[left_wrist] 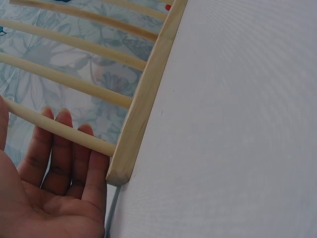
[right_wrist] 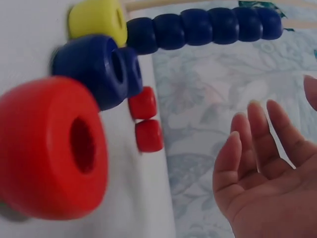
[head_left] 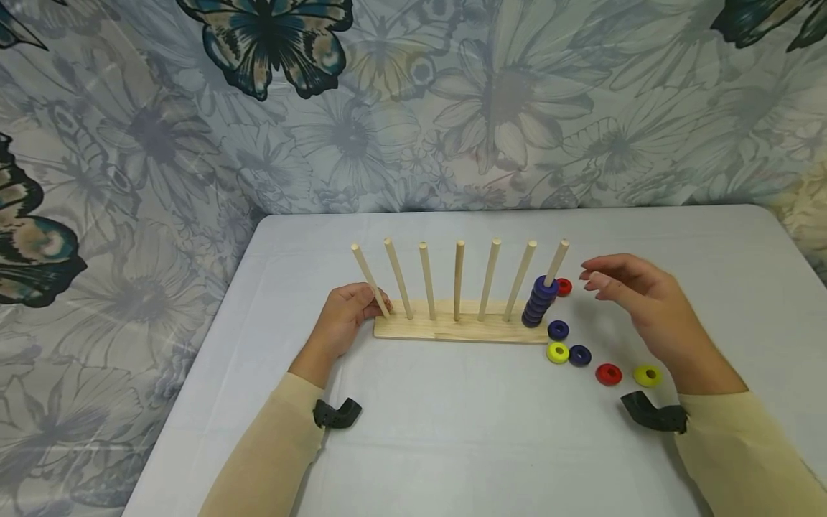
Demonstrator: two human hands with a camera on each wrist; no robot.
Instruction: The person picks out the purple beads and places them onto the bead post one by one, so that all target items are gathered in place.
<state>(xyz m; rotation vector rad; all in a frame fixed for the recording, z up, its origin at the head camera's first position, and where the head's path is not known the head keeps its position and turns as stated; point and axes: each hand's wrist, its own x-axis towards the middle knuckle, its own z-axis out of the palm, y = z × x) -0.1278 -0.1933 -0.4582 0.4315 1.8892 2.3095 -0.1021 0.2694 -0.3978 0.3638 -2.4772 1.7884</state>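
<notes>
A wooden stand [head_left: 413, 329] with a row of upright pegs lies across the table. My left hand [head_left: 349, 314] is at its left end, fingers [left_wrist: 62, 144] extended behind the leftmost peg [left_wrist: 64, 130], little finger close to the base's end. Several dark blue rings [head_left: 539, 303] are stacked on the rightmost peg [head_left: 558, 260], whose top stands bare above them. The other pegs carry no rings. To the right of that peg, apart from it, my right hand [head_left: 639, 298] hovers with loosely bent fingers and nothing in them. In the right wrist view its palm [right_wrist: 272, 203] shows bare.
Loose rings lie around the stand's right end: blue ones [head_left: 558, 330] [right_wrist: 91, 69], yellow ones [head_left: 558, 352] [head_left: 647, 375], a red one [head_left: 609, 374] nearer the right forearm, and red ones [right_wrist: 148, 135] beyond. A white cloth covers the table [head_left: 452, 438]; a flowered, butterfly-patterned backdrop [head_left: 413, 129] stands behind.
</notes>
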